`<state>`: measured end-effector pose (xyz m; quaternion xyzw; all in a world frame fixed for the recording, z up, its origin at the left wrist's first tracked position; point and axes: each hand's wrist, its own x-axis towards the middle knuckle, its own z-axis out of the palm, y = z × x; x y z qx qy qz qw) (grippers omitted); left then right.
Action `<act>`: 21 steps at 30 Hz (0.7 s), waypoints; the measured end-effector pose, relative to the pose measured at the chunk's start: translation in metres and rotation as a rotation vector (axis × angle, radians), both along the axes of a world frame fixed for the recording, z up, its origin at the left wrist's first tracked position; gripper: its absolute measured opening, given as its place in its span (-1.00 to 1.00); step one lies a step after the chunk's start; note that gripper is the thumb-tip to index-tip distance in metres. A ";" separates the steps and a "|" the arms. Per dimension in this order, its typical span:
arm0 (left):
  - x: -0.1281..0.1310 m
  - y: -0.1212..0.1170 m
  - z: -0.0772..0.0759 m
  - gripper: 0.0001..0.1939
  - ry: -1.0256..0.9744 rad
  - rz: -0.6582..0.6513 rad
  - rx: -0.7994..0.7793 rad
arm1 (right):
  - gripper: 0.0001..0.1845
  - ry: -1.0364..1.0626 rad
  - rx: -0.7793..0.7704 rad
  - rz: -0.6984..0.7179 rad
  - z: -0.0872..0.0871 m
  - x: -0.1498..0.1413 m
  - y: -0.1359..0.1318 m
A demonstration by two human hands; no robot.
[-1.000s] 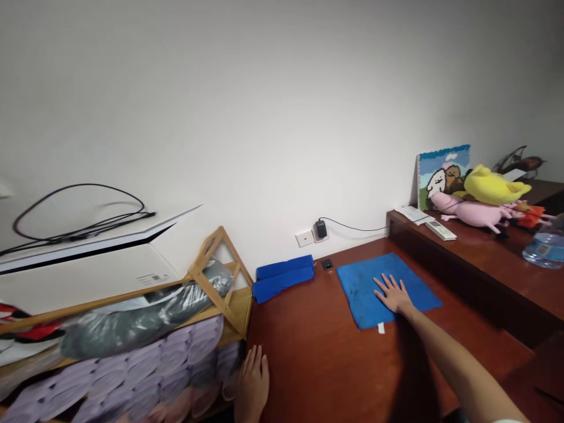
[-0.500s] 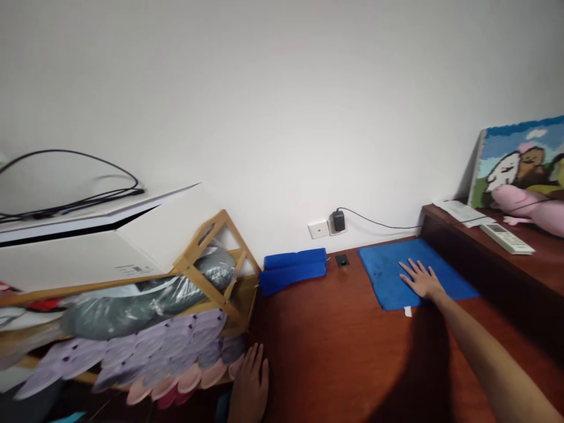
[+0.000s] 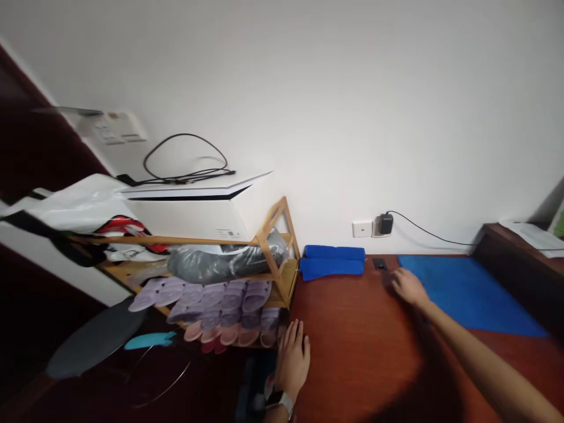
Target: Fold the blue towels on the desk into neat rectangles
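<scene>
My right hand (image 3: pixel 408 286) reaches out over the red-brown wooden table (image 3: pixel 352 352), at the near left corner of a flat blue cloth (image 3: pixel 467 291) spread there. Its fingers look loosely stretched and hold nothing. A small black object (image 3: pixel 379 264) lies just beyond the fingertips. Two folded blue cloths (image 3: pixel 333 262) are stacked against the wall to the left. My left hand (image 3: pixel 293 357), a watch on its wrist, rests flat and open on the table's left edge.
A wooden rack (image 3: pixel 268 247) left of the table holds rows of purple and pink slippers (image 3: pixel 211 299), a bagged grey bundle and a white box with a black cable on top. A wall socket with a black charger (image 3: pixel 386 223) sits behind. A raised wooden ledge (image 3: pixel 515 264) stands at the right.
The view has swung left, so the toys and picture have left the frame. My right hand slid off the middle of the blue cloth toward its left corner. The left hand stays on the table edge.
</scene>
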<state>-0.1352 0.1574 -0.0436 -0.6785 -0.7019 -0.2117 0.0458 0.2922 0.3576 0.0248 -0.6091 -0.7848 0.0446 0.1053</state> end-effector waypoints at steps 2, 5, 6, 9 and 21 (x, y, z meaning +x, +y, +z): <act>0.003 -0.002 0.004 -0.49 -0.005 0.009 -0.016 | -0.56 0.115 -0.052 0.230 0.016 -0.088 -0.015; 0.005 -0.004 0.005 -0.50 -0.017 0.028 -0.012 | -0.54 0.210 -0.060 0.372 0.029 -0.205 -0.037; 0.006 -0.004 0.005 -0.50 -0.017 0.030 -0.007 | -0.53 0.216 -0.059 0.373 0.030 -0.236 -0.041; 0.005 -0.005 0.002 -0.49 0.000 0.027 0.002 | -0.51 0.202 -0.085 0.294 0.028 -0.297 -0.044; 0.005 -0.001 -0.002 -0.51 -0.018 0.009 0.046 | -0.31 0.223 -0.359 0.206 -0.011 -0.266 -0.177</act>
